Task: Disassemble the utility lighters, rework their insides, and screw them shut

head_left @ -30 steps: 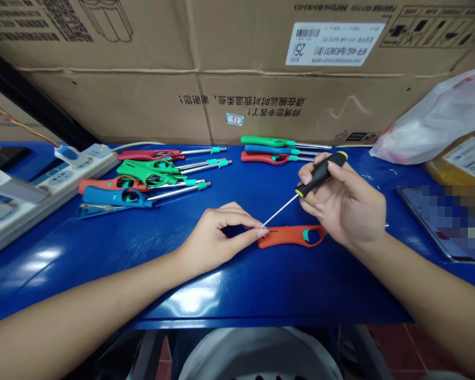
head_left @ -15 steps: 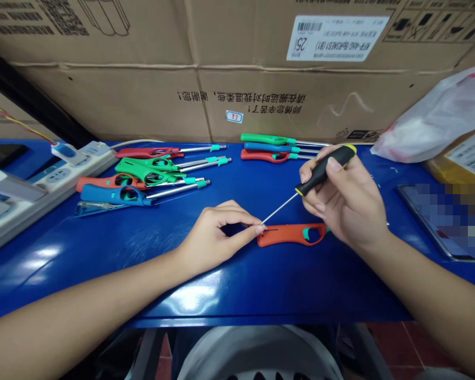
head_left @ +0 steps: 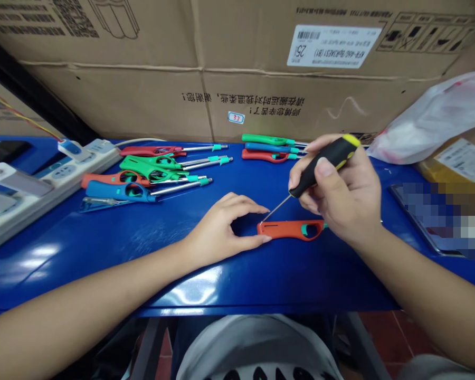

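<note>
An orange gas lighter lies flat on the blue table, its handle end toward my left hand. My right hand grips a black and yellow screwdriver, tilted so that its thin shaft runs down to the handle end of the lighter. Whether the tip sits in a screw is too small to tell. My left hand has thumb and forefinger apart around that same end, the thumb close against the lighter's near edge. The lighter's metal tube is mostly hidden behind my right hand.
Several lighters, among them a green one and a blue one, lie at the left beside a white power strip. Three more, one green, lie at the back. A phone and plastic bag are right; a cardboard box stands behind.
My left thumb and forefinger have parted from their pinch at the screwdriver tip. The screwdriver has shifted slightly left, with its tip now at the lighter's end.
</note>
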A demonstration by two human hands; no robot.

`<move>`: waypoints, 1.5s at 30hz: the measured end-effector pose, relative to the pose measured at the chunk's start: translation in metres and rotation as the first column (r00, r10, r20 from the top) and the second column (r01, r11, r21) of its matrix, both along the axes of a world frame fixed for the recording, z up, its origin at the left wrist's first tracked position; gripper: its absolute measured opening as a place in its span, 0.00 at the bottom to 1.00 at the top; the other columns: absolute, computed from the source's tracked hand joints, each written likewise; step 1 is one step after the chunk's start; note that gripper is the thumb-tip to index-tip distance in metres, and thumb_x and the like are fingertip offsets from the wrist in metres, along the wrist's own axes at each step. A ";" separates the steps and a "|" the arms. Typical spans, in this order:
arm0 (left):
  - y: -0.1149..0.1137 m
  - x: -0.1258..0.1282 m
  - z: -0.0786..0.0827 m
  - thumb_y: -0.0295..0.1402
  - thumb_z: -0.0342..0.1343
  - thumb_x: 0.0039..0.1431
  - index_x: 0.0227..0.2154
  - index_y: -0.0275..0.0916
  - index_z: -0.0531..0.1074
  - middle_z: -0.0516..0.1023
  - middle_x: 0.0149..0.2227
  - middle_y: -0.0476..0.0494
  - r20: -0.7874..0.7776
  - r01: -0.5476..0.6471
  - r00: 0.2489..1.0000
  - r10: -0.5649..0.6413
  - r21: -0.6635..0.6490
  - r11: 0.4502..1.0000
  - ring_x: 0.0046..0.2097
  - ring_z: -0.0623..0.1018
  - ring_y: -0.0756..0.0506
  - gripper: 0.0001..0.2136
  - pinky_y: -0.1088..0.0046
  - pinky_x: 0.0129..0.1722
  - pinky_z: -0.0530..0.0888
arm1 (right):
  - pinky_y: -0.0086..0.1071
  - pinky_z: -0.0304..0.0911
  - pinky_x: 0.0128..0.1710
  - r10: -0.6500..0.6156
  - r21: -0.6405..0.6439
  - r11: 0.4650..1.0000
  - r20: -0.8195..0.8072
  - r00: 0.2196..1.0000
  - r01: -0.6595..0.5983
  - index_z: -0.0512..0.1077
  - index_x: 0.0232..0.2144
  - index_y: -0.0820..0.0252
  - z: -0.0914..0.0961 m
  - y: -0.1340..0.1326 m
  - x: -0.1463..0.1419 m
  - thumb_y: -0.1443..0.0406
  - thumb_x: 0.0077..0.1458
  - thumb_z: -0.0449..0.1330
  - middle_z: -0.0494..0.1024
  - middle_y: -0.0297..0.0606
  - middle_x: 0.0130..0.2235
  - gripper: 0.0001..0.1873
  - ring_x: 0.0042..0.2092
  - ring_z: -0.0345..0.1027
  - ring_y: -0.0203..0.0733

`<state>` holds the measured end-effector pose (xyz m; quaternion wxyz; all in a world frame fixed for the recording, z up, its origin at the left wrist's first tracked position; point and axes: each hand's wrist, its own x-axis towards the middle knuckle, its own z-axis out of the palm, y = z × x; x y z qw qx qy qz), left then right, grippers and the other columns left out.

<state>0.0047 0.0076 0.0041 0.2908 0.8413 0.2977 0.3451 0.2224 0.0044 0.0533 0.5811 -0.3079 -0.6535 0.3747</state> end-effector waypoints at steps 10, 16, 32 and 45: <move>0.000 -0.001 -0.008 0.34 0.67 0.61 0.52 0.39 0.77 0.82 0.50 0.42 -0.179 0.105 0.979 -0.101 0.011 0.994 0.51 0.77 0.40 0.17 0.57 0.54 0.70 | 0.35 0.72 0.30 0.118 0.077 0.988 0.191 0.974 -0.135 0.69 0.46 0.52 0.006 -0.005 0.000 0.59 0.67 0.60 0.77 0.34 0.32 0.08 0.32 0.74 0.39; 0.001 -0.002 -0.009 0.35 0.67 0.61 0.51 0.39 0.77 0.82 0.49 0.43 -0.181 0.103 0.979 -0.097 0.019 0.995 0.51 0.77 0.40 0.16 0.57 0.54 0.69 | 0.36 0.72 0.31 0.107 0.091 0.988 0.186 0.977 -0.126 0.69 0.47 0.51 0.000 -0.007 0.000 0.61 0.67 0.60 0.77 0.34 0.33 0.07 0.32 0.74 0.40; 0.001 -0.001 -0.009 0.36 0.67 0.62 0.52 0.38 0.77 0.82 0.49 0.42 -0.185 0.112 0.977 -0.108 0.011 0.994 0.51 0.76 0.40 0.17 0.58 0.53 0.69 | 0.34 0.71 0.28 0.101 0.079 0.990 0.193 0.976 -0.118 0.68 0.45 0.52 -0.005 -0.009 -0.002 0.61 0.68 0.58 0.76 0.34 0.33 0.06 0.31 0.73 0.39; 0.001 -0.001 -0.007 0.36 0.65 0.63 0.52 0.40 0.77 0.82 0.50 0.42 -0.204 0.110 0.973 -0.109 -0.008 0.994 0.52 0.76 0.40 0.16 0.57 0.54 0.68 | 0.32 0.73 0.27 0.000 0.040 0.999 0.142 0.990 -0.005 0.65 0.47 0.51 -0.011 -0.002 -0.008 0.61 0.63 0.65 0.77 0.33 0.33 0.14 0.31 0.76 0.40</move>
